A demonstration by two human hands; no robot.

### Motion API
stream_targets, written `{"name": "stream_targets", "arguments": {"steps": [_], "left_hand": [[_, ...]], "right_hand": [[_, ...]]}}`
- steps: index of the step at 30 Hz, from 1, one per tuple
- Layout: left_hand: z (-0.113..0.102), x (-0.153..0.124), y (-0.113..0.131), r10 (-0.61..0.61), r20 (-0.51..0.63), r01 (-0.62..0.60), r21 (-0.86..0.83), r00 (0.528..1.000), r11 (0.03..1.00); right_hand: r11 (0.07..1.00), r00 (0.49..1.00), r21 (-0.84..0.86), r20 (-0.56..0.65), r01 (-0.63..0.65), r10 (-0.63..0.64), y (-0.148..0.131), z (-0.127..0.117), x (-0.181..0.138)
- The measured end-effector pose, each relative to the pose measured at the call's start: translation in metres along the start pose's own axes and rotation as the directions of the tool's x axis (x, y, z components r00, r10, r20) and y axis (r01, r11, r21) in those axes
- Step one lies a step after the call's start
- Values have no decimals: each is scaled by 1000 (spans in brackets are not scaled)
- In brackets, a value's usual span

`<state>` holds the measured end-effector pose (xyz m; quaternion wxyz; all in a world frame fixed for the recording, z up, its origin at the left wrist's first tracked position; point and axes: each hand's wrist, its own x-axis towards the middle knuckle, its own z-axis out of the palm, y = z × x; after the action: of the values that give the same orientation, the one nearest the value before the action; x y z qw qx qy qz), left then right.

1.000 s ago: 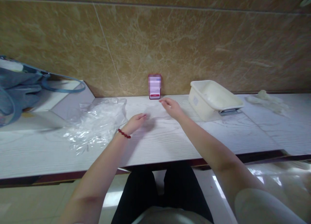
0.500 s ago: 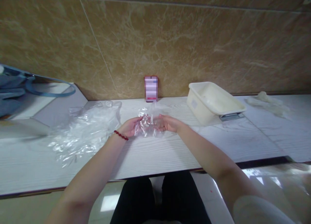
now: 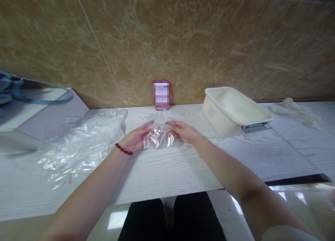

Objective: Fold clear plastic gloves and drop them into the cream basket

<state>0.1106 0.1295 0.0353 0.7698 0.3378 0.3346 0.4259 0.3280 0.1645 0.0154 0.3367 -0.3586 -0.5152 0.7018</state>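
Between my two hands is a clear plastic bag [image 3: 158, 138], shiny and wrinkled, held just above the white wood-grain table [image 3: 162, 171]. My left hand [image 3: 135, 138], with a dark red beaded bracelet at the wrist, grips the bag's left side, thumb toward the top. On the opposite side my right hand [image 3: 182, 131] has its fingers closed on the right edge. Some fingers show blurred through the film. To the left of my left hand lies a loose heap of clear plastic bags [image 3: 86, 143].
A phone [image 3: 161, 95] leans upright against the brown marbled wall, its screen blurred. Right of it stands a cream plastic bin [image 3: 222, 119]. Crumpled pale gloves or film [image 3: 295, 110] lie farther right. A white box [image 3: 57, 108] with blue cloth is at far left.
The bag is spread flatter between my hands, with its upper part now lying open toward the phone. My fingers have shifted along its sides. The view has moved slightly.
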Motion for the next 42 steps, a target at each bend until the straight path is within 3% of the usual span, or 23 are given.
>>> {"name": "stream_targets", "arguments": {"steps": [4,9,14,20,27,31,36,42], "left_hand": [[0,-1,-2,37,-8,-37,21,999,999],[-1,3,-7,-14,-13,15,66,1000,998],[-3,5,-6,29,-49,-29,15,998,999],[-5,6,-6,41,-88,-32,96,995,995],[4,4,-4,1,-47,-1,-16,999,1000],[6,5,-5,-31,-100,28,-30,995,999],[6,7,-11,29,-178,-18,62,984,998],[14,7,-21,208,-216,-120,364,954,924]], "right_hand": [[999,997,20,-72,44,-42,3,0,4],[998,993,15,-108,54,-52,2,2,3],[999,990,-17,-136,45,-47,1,3,1],[998,995,1,-76,65,-65,-4,3,-3],[993,990,64,-105,97,-90,-11,6,-5],[993,988,64,-130,96,-87,-9,5,-2],[993,985,65,-148,101,-90,-9,3,-3],[986,993,149,-108,70,-54,-16,3,-6]]}}
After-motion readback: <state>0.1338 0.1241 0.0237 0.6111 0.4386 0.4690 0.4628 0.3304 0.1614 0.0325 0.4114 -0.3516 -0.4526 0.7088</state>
